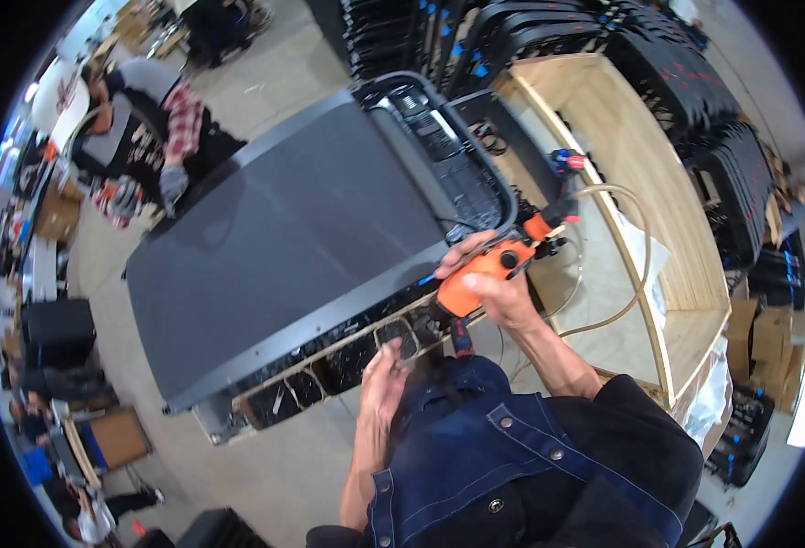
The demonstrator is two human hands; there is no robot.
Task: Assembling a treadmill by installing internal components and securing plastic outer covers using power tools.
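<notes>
My right hand [498,290] is wrapped round an orange power screwdriver [458,297] with a black end, held above the near right corner of a treadmill [279,247]. The treadmill lies across the middle, with a dark grey walking belt and an uncovered motor bay [434,151] at its far right end. Lower down, my left hand [382,382] hovers beside a row of black parts bins [352,363] along the treadmill's near side. Its fingers are drawn together; whatever they may hold is too small to make out.
A wooden crate [667,183] stands at the right, with a pale hose [642,260] looping across its edge. Black frames [540,27] are stacked behind. At the far left, a co-worker's gloved hand [174,185] rests by the treadmill's far edge. Cardboard boxes [773,347] sit at far right.
</notes>
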